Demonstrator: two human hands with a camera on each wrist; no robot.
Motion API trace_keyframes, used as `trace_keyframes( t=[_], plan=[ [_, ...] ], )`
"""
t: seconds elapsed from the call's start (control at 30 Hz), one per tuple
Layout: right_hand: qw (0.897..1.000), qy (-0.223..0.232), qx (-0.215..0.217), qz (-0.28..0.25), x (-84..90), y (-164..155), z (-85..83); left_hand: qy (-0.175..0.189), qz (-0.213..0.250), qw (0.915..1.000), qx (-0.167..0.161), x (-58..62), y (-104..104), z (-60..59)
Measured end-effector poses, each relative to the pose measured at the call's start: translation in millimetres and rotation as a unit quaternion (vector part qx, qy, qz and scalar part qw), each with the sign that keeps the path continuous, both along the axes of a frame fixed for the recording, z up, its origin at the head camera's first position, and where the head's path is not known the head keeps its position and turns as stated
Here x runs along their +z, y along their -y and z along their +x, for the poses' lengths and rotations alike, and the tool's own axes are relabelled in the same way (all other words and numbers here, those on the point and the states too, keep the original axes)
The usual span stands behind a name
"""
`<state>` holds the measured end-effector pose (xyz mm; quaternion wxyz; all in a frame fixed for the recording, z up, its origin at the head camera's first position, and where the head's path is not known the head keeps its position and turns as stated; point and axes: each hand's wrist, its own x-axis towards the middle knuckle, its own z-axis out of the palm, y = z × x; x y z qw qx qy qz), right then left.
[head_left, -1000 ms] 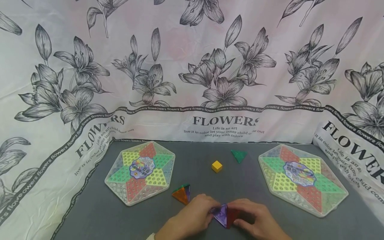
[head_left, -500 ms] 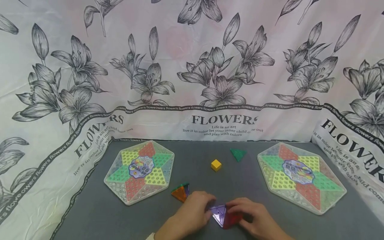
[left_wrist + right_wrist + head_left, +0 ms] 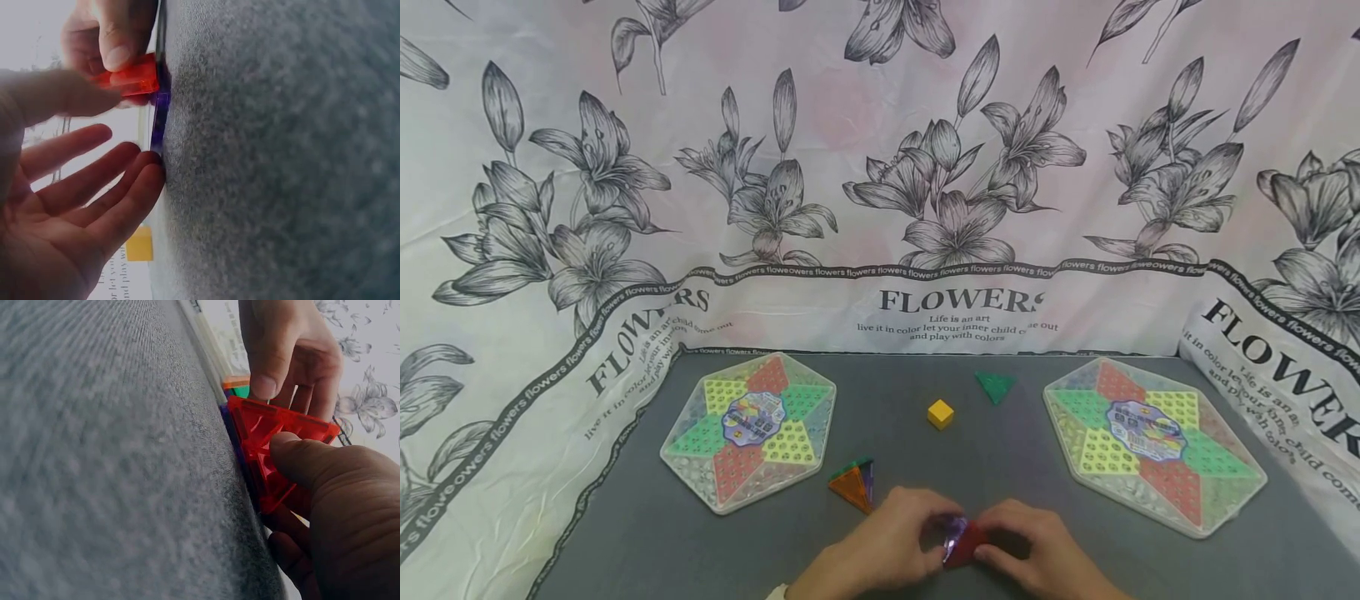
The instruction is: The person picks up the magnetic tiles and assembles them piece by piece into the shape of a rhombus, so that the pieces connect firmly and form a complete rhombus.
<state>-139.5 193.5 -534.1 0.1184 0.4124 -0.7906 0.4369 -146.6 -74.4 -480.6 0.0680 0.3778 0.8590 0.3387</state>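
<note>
My right hand (image 3: 1037,537) pinches a red triangular magnetic tile (image 3: 250,428), thumb on its near face and fingers behind. The red tile is tilted up, its lower edge along a purple triangular tile (image 3: 160,122) low at the tabletop. My left hand (image 3: 898,533) faces it from the other side. In the left wrist view its loosely extended fingers (image 3: 134,194) reach the purple tile's edge, while the thumb is close to the red tile. Much of the purple tile is hidden by the hands in the head view.
Left of the hands sits a small group of orange, green and purple triangular tiles (image 3: 850,487). Farther back are a yellow cube (image 3: 941,414) and a green triangle (image 3: 996,386). Two hexagonal Chinese checkers boards (image 3: 748,433) flank them. A floral cloth (image 3: 955,208) hangs behind the grey table.
The red tile, lower and flatter half a second ago, has been tipped up toward the purple one. My left hand has moved slightly right, covering more of the purple tile.
</note>
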Motion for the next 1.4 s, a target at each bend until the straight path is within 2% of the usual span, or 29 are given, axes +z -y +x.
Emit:
trace_keyframes(
  t=[0.1, 0.27, 0.53, 0.83, 1.23, 1.4],
  plan=[
    [1.000, -0.005, -0.010, -0.002, -0.5, 1, 0.6, -0.008, -0.006, 0.9999, -0.011, -0.9, 0, 0.2],
    [1.000, -0.015, 0.003, -0.006, -0.8, 2, 1.3, -0.034, -0.030, 0.9989, -0.015, -2.4, -2, -0.3],
    [0.999, 0.036, 0.014, 0.001, 0.5, 6, 7.6, -0.035, -0.025, 0.9991, -0.004, -2.6, -2, -0.6],
    [1.000, 0.010, 0.017, -0.007, -5.0, 12, 9.3, -0.054, -0.042, 0.9976, 0.015, -3.0, -5, 2.2],
    [0.999, 0.029, 0.012, -0.024, -6.1, 14, 10.6, -0.041, -0.036, 0.9980, 0.033, -3.3, -7, 3.7],
    [0.998, 0.046, -0.009, -0.028, -1.6, 9, 9.7, -0.038, -0.038, 0.9978, 0.039, -4.0, -8, 2.6]
  ],
)
